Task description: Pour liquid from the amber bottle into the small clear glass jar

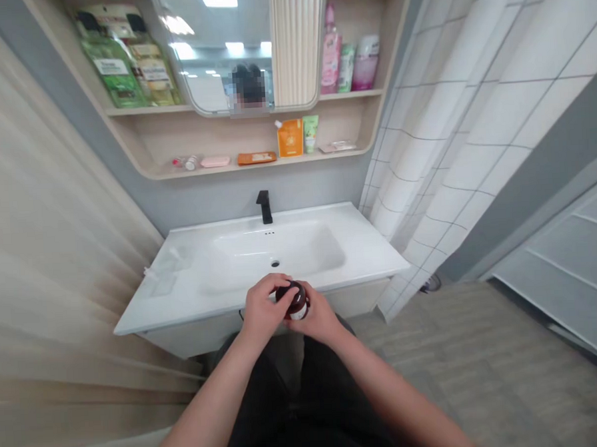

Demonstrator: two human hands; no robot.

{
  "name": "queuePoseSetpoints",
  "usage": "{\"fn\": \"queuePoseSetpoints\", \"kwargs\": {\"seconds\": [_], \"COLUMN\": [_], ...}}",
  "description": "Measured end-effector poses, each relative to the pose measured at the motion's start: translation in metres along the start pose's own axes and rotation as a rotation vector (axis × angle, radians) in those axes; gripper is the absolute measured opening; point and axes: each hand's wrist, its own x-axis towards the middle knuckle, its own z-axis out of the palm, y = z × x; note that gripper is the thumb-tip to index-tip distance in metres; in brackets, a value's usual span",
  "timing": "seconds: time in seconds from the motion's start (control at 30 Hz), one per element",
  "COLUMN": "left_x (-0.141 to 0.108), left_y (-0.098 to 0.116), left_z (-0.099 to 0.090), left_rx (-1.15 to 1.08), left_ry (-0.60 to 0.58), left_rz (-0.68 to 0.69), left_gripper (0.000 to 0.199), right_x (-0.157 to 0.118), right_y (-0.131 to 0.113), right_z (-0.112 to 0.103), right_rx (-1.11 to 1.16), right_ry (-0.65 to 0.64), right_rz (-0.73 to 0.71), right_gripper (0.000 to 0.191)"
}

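Just in front of the sink's near edge, both hands hold a small dark brown jar (299, 303) with a dark top and a white label. My left hand (265, 308) has its fingers and thumb closed over the top of the jar. Around the jar's right side and underside wraps my right hand (317, 316). Whether the lid is loose I cannot make out. Beyond the hands lies the white sink (300, 250), its drain and the black faucet (264, 206) in line with the jar.
A clear plastic item (164, 277) lies on the counter's left end. Above, a shelf (215, 169) bears an orange pouch (291, 138), a green tube (310, 133) and a pink bar (216, 162). Bottles flank the mirror (210, 68). Curtains (437, 109) hang on both sides.
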Motion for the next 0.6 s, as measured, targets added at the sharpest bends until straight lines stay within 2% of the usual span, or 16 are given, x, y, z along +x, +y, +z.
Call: {"fn": "queuePoseSetpoints", "kwargs": {"seconds": [0.17, 0.4, 0.6], "left_x": [0.003, 0.007, 0.011], "left_y": [0.004, -0.004, -0.007], "left_z": [0.006, -0.008, 0.002], "left_rx": [0.035, -0.04, 0.05], "left_ry": [0.077, -0.055, 0.11], "left_rz": [0.059, 0.019, 0.068], "left_gripper": [0.013, 0.007, 0.012], "right_x": [0.003, 0.007, 0.011], "right_y": [-0.004, -0.001, -0.002], "right_z": [0.002, 0.001, 0.009], "right_rx": [-0.071, -0.091, -0.108], "right_ry": [0.042, 0.057, 0.072], "right_rz": [-0.003, 0.015, 0.029], "right_gripper": [0.081, 0.081, 0.079]}}
